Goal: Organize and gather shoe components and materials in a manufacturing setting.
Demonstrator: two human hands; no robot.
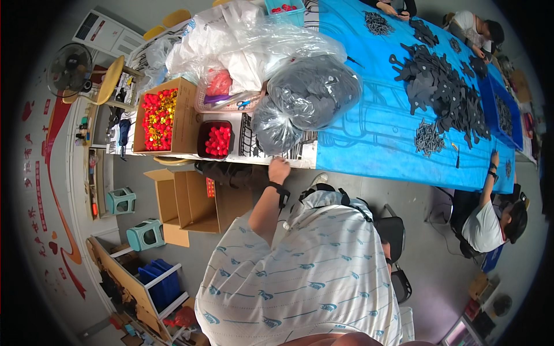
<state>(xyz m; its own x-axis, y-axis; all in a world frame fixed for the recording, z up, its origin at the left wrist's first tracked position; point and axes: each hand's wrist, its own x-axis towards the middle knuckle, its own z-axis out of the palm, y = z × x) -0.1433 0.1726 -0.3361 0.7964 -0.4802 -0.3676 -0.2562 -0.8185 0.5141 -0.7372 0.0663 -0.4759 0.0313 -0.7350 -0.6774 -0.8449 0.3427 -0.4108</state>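
My left hand [279, 170] is at the table's near edge, its fingers curled closed. Its fingertips are against the lower end of a clear plastic bag [271, 130] that bulges over the edge of the table. Whatever they pinch, if anything, is too small to make out. Beside that bag is a larger clear bag [314, 92] stuffed with dark grey pieces. Past the right side of my patterned white shirt, a strip of skin of my right hand or arm [386, 251] shows; its fingers are hidden.
Left of the bags stand a dark tub [232, 144] of red pieces and a carton [186, 118] of red and gold pieces. Grey pieces [444, 95] are heaped on the blue cover [363, 144]. An open carton [190, 202] is on the floor; co-workers sit at right.
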